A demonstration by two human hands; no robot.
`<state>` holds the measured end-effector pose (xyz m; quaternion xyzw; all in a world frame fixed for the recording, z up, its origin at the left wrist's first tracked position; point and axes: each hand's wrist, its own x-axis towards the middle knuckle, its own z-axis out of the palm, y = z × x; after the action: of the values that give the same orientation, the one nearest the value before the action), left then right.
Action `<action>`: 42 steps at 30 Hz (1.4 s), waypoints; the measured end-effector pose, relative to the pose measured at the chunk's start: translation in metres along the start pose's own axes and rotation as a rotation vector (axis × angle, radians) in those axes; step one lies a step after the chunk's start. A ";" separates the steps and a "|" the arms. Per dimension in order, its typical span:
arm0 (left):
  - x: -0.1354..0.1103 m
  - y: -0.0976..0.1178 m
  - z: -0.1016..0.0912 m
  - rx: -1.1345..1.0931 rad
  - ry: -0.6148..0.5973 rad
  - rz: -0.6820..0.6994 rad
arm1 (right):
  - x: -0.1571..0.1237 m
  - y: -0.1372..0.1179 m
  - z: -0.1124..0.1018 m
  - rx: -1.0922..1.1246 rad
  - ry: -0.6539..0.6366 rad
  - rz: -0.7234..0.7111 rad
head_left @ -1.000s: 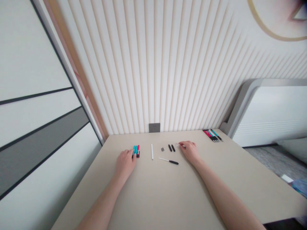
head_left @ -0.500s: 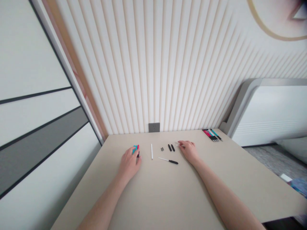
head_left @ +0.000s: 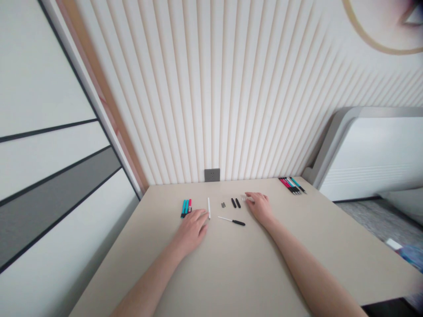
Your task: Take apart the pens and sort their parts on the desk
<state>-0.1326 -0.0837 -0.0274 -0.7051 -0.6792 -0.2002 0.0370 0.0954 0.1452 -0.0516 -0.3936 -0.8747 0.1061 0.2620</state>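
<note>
My left hand rests low over the table, its fingers stretched out and apart. Its fingertips are beside the lower end of thin white sticks; whether they touch is unclear. Just behind that hand lie two teal pen barrels and a red one, partly covered by it. My right hand lies on the table with fingers loosely spread. Small clear pieces sit at its fingertips. Between the hands are small grey metal bits, two black grips and a black grip with a white rod.
Several assembled pens lie in a row at the table's back right. A grey wall socket sits above the table's rear edge. A white headboard stands to the right, and a cabinet to the left.
My left hand has moved right and toward me, from over the coloured pen barrels to the white sticks, uncovering the barrels. My right hand has stayed nearly in place.
</note>
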 end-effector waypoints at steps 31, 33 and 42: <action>0.011 0.043 -0.002 -0.803 0.043 -0.213 | -0.068 -0.117 -0.017 0.495 -0.262 -0.322; 0.012 0.042 -0.003 -0.857 0.078 -0.237 | -0.069 -0.117 -0.018 0.503 -0.272 -0.327; 0.011 0.015 0.002 -1.016 0.146 -0.570 | -0.062 -0.104 -0.020 0.363 -0.299 -0.277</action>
<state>-0.1176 -0.0739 -0.0221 -0.4084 -0.6565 -0.5508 -0.3145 0.0749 0.0286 -0.0169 -0.1969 -0.9159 0.2811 0.2081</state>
